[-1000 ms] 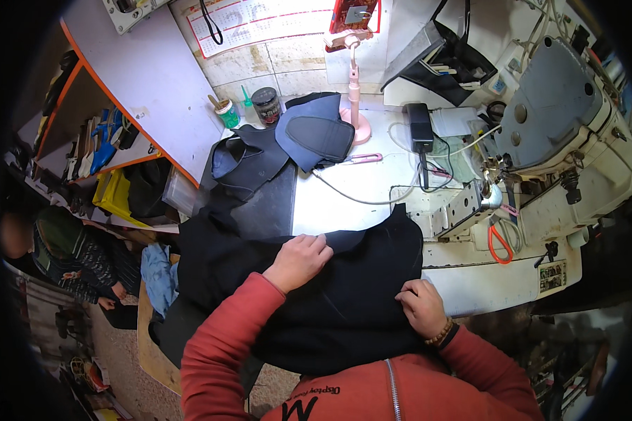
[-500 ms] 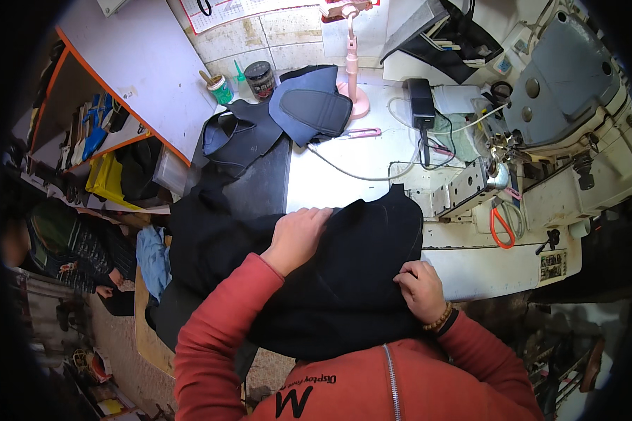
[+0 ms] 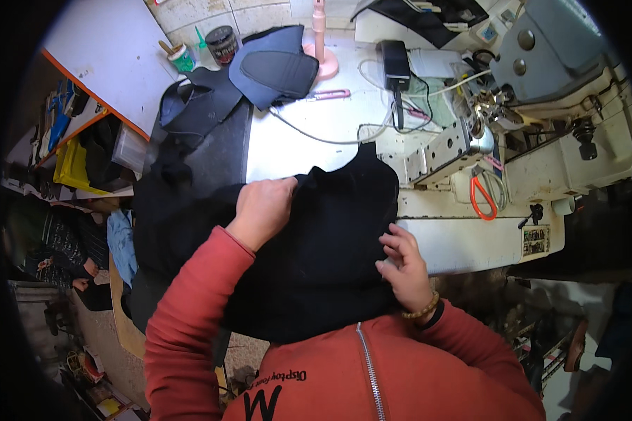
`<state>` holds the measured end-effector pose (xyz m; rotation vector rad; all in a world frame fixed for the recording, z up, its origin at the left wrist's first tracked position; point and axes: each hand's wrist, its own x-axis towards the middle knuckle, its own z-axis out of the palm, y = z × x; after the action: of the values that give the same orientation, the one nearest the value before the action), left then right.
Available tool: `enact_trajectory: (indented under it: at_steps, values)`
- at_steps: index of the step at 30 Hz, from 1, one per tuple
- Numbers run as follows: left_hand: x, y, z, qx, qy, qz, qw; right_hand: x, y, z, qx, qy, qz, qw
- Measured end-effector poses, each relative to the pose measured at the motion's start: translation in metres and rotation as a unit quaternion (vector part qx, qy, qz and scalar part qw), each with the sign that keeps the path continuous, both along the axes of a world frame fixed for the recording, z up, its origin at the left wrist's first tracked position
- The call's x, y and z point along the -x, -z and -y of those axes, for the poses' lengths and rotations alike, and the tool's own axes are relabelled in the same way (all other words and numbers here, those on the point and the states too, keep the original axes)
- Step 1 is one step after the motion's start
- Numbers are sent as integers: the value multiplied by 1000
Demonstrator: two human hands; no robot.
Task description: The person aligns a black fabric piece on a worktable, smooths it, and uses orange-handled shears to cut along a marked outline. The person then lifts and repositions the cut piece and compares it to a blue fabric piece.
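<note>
A large piece of black fabric (image 3: 316, 259) is spread across the table edge in front of me and hangs toward my lap. My left hand (image 3: 265, 209) is closed on the fabric near its far edge, its fingertips hidden by the knuckles. At the fabric's right edge, my right hand (image 3: 404, 270) has its fingers apart and slightly curled, with nothing visible in them. Just beyond that hand lies the sewing machine's white bed (image 3: 463, 245).
Behind the fabric stand a grey-blue padded piece (image 3: 274, 67), a pink stand (image 3: 321, 52) and a black power adapter (image 3: 395, 64). Orange-handled scissors (image 3: 482, 198) hang by the sewing machine (image 3: 555, 63). Another person's hand (image 3: 90, 267) shows at far left.
My right hand has opened its fingers at the fabric's edge. The whole view has shifted, so the table things appear higher and further left. My left hand stays on the fabric.
</note>
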<state>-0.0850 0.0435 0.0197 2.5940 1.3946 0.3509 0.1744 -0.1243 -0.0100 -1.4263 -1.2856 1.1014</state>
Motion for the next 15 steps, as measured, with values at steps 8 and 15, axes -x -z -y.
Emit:
enact_trajectory:
  at_steps: [8, 15]
  values:
    - [-3, 2, -1, -21, -6, -8, 1000, -2, -14, 14, 183, 13, -270, 945]
    - [-2, 5, 0, -42, -4, -3, 999, -3, -29, 14, 245, -15, -218, 945]
